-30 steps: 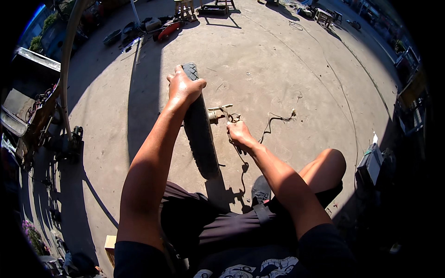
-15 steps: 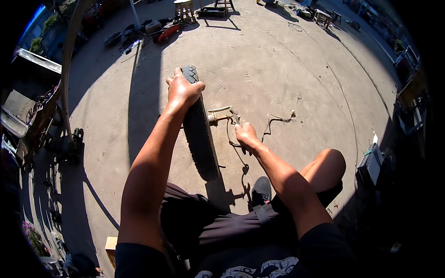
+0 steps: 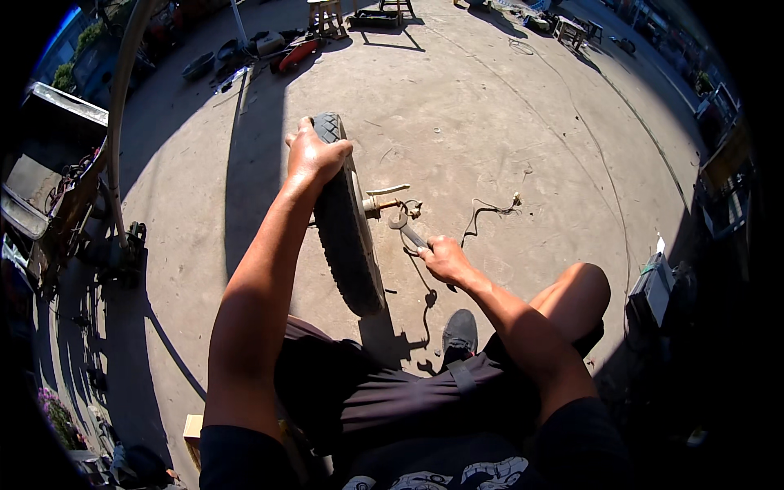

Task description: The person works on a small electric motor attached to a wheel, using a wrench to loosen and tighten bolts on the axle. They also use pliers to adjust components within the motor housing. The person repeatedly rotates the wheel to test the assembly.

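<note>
Atop the wheel [image 3: 349, 229]: left hand [image 3: 315, 157], opened to the tyre's width, fingers bent over the left side and thumb along the right, holding the tread.
Wheel: upright with a slight lean, on the concrete floor [image 3: 498, 131], in front of the person and left of the middle, well in from the floor's far edge.
Wrench [image 3: 412, 234]: in the right hand [image 3: 446, 260], fingers curled closed round the handle; its open end points up and left, just beside the axle [image 3: 389, 204]. Whether metal touches metal, I cannot tell.
Axle: sticks out from the wheel's right side, a pale lever [image 3: 390, 189] just beyond it.
Cable [image 3: 490, 206]: lies bent on the floor, right of the axle, near the right hand.
Near side: a dark shoe [image 3: 460, 331] below the right hand, a bent knee [image 3: 584, 286] to its right; both bound the room for that elbow.
Far edge of the floor: a stool [image 3: 325, 18] and a black tray [image 3: 374, 20], with a broad sunlit stretch between them and the wheel.
Right edge: a pale box [image 3: 653, 287], well apart from the wrench.
</note>
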`<act>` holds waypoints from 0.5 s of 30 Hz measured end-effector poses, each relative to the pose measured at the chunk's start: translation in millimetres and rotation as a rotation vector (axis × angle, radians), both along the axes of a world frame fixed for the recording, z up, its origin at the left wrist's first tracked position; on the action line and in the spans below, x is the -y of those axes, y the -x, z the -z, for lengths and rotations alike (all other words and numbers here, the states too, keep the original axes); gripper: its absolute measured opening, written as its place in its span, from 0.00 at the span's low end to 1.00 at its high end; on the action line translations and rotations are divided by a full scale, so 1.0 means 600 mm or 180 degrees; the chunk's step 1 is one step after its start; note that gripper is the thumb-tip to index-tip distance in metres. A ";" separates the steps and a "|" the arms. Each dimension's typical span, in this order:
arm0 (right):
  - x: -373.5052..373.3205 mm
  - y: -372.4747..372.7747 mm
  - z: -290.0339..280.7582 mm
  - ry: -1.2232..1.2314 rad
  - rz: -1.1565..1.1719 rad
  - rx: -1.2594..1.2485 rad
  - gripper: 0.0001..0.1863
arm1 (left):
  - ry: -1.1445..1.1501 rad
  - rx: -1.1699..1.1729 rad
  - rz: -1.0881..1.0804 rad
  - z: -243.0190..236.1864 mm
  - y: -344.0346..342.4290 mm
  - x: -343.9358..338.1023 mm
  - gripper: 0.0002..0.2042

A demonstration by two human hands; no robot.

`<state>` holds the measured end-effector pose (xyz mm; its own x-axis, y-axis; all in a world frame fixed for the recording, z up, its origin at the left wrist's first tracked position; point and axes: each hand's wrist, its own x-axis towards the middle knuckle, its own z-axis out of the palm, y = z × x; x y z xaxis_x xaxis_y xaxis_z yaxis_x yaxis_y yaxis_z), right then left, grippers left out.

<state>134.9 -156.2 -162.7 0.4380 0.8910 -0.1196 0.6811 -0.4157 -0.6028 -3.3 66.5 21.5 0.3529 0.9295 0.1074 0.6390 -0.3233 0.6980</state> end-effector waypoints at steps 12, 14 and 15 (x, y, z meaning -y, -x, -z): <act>-0.003 -0.026 0.005 -0.0167 -0.0030 0.0023 0.20 | -0.0021 0.0041 -0.0029 0.000 -0.006 0.004 0.43; -0.006 -0.017 -0.002 -0.0195 -0.0203 -0.0109 0.20 | 0.0001 0.0055 -0.0034 0.004 -0.004 0.000 0.43; -0.018 -0.017 -0.001 -0.0071 0.0037 -0.0159 0.20 | 0.0012 0.0047 -0.0017 0.003 -0.003 -0.002 0.43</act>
